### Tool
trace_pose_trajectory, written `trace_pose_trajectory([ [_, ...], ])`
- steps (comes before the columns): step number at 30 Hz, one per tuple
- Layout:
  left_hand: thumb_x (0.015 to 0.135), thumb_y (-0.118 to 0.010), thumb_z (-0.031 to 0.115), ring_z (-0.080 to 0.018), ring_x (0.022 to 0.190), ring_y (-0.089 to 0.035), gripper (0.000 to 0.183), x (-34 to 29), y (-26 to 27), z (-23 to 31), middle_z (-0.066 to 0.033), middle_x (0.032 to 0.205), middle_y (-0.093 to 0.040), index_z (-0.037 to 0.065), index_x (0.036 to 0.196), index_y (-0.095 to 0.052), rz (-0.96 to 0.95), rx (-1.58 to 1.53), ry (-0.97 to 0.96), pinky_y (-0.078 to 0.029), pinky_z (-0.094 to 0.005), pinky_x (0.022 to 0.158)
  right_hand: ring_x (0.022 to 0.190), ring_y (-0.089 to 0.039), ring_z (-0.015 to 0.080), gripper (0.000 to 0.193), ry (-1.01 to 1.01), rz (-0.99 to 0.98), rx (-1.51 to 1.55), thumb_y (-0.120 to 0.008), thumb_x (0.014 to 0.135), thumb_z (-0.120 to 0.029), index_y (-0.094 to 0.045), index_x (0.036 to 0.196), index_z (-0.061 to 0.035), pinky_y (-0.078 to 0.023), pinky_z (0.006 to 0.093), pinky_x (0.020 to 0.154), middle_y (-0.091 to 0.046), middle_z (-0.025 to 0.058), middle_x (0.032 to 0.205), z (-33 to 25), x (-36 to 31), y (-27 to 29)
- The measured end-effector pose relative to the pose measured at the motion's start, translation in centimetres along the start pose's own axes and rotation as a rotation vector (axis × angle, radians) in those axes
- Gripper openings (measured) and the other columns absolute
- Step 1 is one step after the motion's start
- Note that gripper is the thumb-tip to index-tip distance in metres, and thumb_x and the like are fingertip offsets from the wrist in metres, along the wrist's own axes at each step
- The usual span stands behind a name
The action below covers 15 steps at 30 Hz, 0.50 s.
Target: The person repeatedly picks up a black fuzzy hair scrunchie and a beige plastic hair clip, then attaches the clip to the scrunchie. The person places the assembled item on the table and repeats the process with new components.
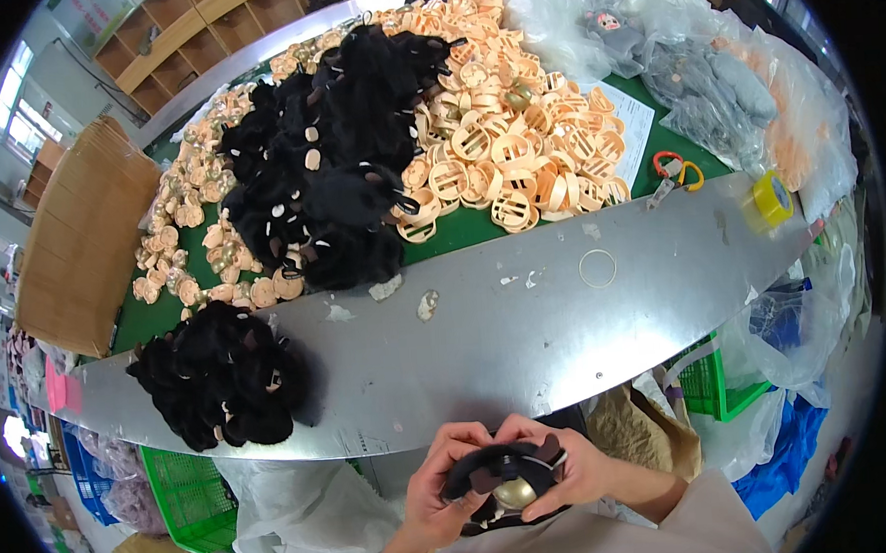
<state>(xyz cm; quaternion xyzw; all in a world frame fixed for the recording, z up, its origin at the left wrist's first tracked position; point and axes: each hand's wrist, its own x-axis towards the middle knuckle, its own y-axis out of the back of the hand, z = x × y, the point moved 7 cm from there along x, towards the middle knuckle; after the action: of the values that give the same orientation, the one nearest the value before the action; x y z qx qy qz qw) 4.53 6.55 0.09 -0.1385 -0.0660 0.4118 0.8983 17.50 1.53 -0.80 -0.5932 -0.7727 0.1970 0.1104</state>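
Close to my body, in front of the table edge, my left hand [436,489] and my right hand [580,470] both grip a black plush toy cover [481,463]. Its small brown ear pieces stick out at the top. Inside its opening shows a shiny, rounded gold-beige part [515,492]. The fingers of both hands are curled around the cover's rim, one hand on each side. On the metal table strip to the left lies a heap of similar black plush covers [218,378].
A larger black plush pile [345,131] lies on the green mat, among slotted peach plastic shells [517,152] and small face pieces [166,241]. Scissors [674,170], yellow tape [772,199] and clear bags [692,53] are at right. Green crates [189,500] stand below the edge.
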Motion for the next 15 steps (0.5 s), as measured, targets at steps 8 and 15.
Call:
trace_pose_trajectory([
  [8, 0.082, -0.072, 0.016, -0.0191, 0.097, -0.051, 0.027, -0.2, 0.4, -0.2, -0.0118, 0.107, -0.05, -0.001, 0.1, -0.06, -0.161, -0.061, 0.009, -0.041, -0.0307, 0.085, 0.06, -0.054, 0.0201, 0.045, 0.26, 0.11, -0.524, -0.089, 0.069, -0.016, -0.061, 0.098, 0.0034, -0.045, 0.0275, 0.055, -0.058, 0.0088, 0.08, -4.0, -1.2, -2.8],
  [15, 0.074, -0.08, 0.006, -0.0206, 0.084, -0.055, 0.025, -0.8, -0.9, 1.5, -0.012, 0.097, -0.056, -0.002, 0.089, -0.061, -0.166, 0.045, -0.144, -0.043, -0.0298, 0.072, 0.055, -0.053, 0.0216, 0.037, 0.226, 0.061, -0.475, -0.087, 0.071, -0.012, -0.061, 0.093, 0.0023, -0.041, 0.0287, 0.05, -0.058, 0.0089, 0.073, -4.8, -1.5, -3.5],
])
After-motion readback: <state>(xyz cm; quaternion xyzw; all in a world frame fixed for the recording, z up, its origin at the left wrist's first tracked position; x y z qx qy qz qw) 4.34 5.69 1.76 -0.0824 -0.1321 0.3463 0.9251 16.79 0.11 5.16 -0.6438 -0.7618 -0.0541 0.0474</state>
